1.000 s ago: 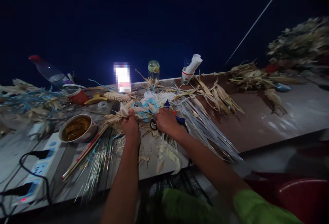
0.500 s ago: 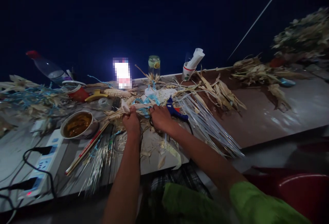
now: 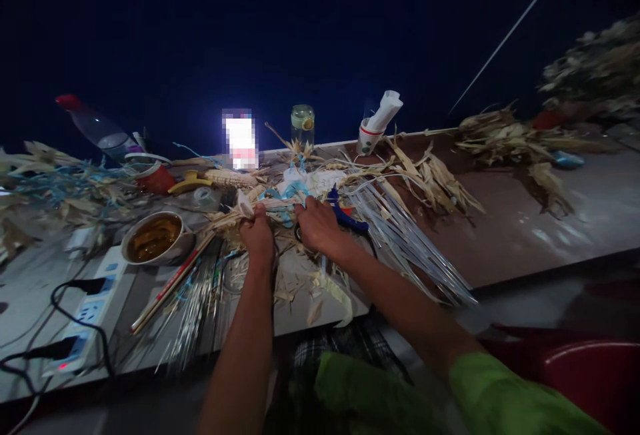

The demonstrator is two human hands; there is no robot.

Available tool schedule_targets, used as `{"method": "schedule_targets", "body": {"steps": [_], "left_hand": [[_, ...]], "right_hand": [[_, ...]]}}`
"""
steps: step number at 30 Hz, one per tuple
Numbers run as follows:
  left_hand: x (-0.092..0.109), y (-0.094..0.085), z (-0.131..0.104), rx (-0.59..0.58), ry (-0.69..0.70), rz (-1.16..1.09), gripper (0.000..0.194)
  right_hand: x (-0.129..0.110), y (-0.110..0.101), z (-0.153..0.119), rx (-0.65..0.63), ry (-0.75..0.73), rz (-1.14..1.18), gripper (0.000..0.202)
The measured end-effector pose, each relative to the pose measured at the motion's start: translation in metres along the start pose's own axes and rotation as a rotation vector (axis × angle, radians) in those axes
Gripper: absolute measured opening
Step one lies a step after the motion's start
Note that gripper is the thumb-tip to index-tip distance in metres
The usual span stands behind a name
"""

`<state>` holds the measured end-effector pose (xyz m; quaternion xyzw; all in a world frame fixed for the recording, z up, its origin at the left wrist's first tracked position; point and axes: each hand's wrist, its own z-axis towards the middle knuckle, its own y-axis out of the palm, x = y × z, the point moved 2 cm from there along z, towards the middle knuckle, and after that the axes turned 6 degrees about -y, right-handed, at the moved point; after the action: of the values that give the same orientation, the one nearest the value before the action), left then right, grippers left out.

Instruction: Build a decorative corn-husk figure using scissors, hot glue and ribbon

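Observation:
My left hand [image 3: 258,234] is closed, thumb uppermost, on one end of a pale strip of corn husk [image 3: 280,204]. The strip runs across to my right hand [image 3: 323,225], whose curled fingers pinch its other end. A small dark loop shows under the right fingers; I cannot make out what it belongs to. Just beyond the hands lies light blue ribbon [image 3: 293,190] among husk scraps. A blue glue gun [image 3: 353,218] rests close to the right of my right hand. Below the hands, husk bits [image 3: 287,282] are scattered on the table.
At left stand a bowl of brown liquid [image 3: 156,238] and a power strip [image 3: 90,315] with black cords. Thin wires [image 3: 193,308] lie near the front edge, clear sticks [image 3: 425,248] at right. Behind are a corn cob [image 3: 233,177], a glass jar [image 3: 303,125] and a paper cup [image 3: 369,138].
The view has shifted slightly, moving things a little to the right. My right hand has drawn slightly away from the left along the husk strip; the left keeps its hold.

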<state>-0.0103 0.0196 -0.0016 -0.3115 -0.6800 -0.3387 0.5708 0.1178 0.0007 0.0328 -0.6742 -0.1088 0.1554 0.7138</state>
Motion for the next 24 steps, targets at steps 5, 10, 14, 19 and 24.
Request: {"method": "schedule_targets", "body": {"steps": [5, 10, 14, 19, 24], "left_hand": [[0.0, 0.0, -0.001, -0.012, -0.041, -0.042, 0.032], [0.001, 0.001, -0.002, -0.001, -0.052, -0.072, 0.032], [0.002, 0.001, -0.003, -0.012, -0.075, -0.117, 0.033], [0.0, 0.001, -0.001, -0.013, -0.097, -0.185, 0.037], [0.002, 0.001, 0.001, -0.035, -0.116, -0.252, 0.039]], "right_hand": [[0.001, -0.001, -0.002, -0.146, 0.016, 0.062, 0.021], [0.003, -0.005, 0.0, -0.2, 0.062, 0.111, 0.025], [0.024, -0.006, -0.003, -0.191, 0.121, 0.382, 0.036], [0.053, -0.002, -0.011, -0.162, 0.256, 1.056, 0.039], [0.059, 0.004, -0.031, -0.309, 0.306, 1.805, 0.033]]}}
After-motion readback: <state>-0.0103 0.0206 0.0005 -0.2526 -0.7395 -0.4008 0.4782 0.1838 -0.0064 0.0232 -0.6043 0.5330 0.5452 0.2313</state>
